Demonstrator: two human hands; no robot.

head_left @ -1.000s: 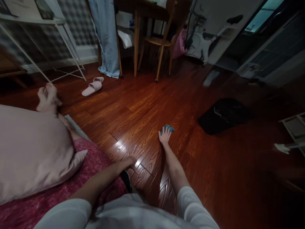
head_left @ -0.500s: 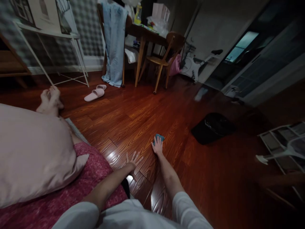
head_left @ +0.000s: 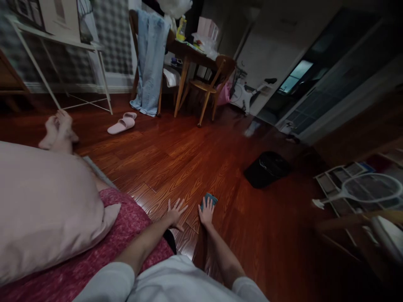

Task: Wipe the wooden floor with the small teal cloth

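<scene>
My right hand lies flat with its fingers stretched out over a small blue-green cloth on the glossy wooden floor. The cloth shows past the fingertips, and the palm hides part of it. To its left, my left hand is open with fingers spread and holds nothing. It is close to the floor beside the edge of a dark red blanket; whether it touches the floor I cannot tell.
A pale pillow is on the blanket at left, near a person's bare feet. Pink slippers lie farther off. A black trash bin stands right of my hands. Behind are a wooden chair, a rack and a racket.
My right hand and the cloth have come back toward my body. My left hand stays nearly where it was, spread. The camera view has shifted a little to the right.
</scene>
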